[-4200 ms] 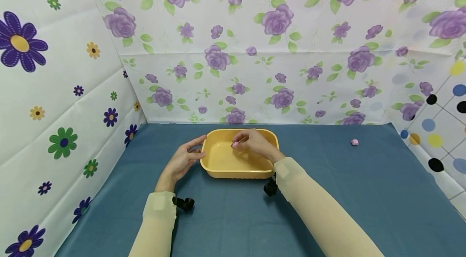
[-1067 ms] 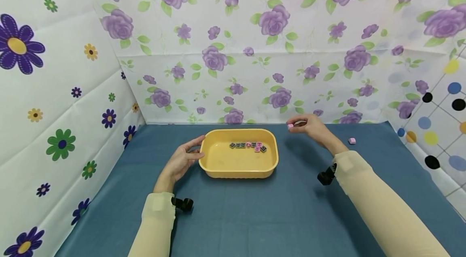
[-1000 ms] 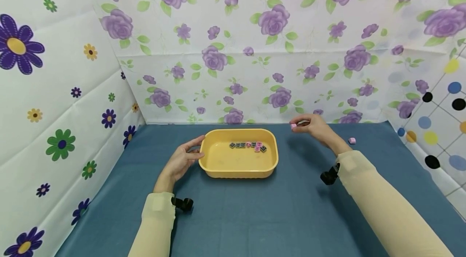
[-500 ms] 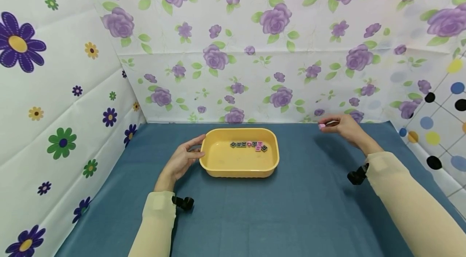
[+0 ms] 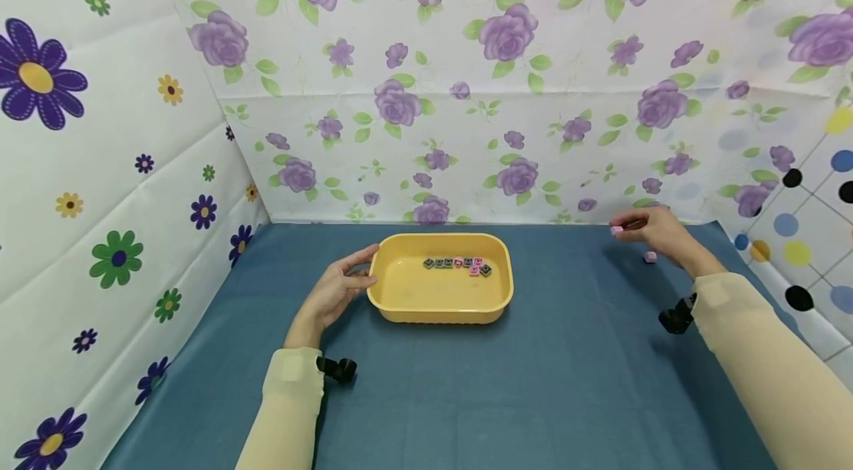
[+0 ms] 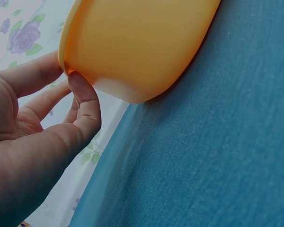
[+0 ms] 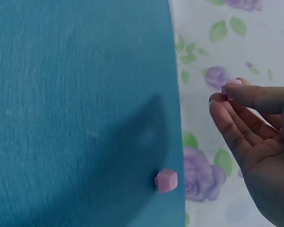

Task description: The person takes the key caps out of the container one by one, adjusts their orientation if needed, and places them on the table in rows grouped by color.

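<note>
My left hand (image 5: pixel 333 294) holds the left end of a yellow plastic tray (image 5: pixel 426 298); in the left wrist view the thumb lies under the rim against the outer wall. Toward the back right, my right hand (image 5: pixel 660 233) pinches a small pink keycap (image 5: pixel 617 231) between thumb and fingertips, raised over the cloth. The right wrist view shows this held keycap (image 7: pixel 234 83) partly covered by the thumb. A second pink keycap (image 5: pixel 649 257) lies on the cloth just below the right hand. Inside the tray, several dark and pink keycaps (image 5: pixel 458 262) sit toward the back.
A blue cloth (image 5: pixel 440 396) covers the table. Behind it stands a wall sheet (image 5: pixel 460 144) with purple roses, and patterned sheets close off the left and right sides. A black wrist camera (image 5: pixel 677 317) sits under the right sleeve, another below the left one.
My right hand has gone from over the tray to the back right, carrying a pink keycap, and now hangs near the one on the cloth. My left hand has stayed on the tray.
</note>
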Action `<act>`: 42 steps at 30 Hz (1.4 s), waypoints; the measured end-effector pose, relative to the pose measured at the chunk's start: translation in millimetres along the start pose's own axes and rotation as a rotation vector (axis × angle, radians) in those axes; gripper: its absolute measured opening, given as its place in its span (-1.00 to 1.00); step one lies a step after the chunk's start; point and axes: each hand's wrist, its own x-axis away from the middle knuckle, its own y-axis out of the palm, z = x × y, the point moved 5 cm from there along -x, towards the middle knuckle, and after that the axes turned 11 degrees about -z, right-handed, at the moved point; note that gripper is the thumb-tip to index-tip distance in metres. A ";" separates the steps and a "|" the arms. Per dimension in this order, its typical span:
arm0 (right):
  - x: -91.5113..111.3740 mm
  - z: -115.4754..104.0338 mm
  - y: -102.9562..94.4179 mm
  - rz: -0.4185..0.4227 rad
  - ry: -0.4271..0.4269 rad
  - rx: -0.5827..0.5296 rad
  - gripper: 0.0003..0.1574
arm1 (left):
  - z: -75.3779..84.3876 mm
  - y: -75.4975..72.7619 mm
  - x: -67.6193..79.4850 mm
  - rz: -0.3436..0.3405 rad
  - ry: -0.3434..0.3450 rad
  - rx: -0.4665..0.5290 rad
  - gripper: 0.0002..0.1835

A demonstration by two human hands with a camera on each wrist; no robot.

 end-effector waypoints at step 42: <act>10.1 36.2 7.0 0.022 0.075 -0.035 -0.39 | 0.2 0.0 -0.8 0.008 -0.010 0.008 -0.27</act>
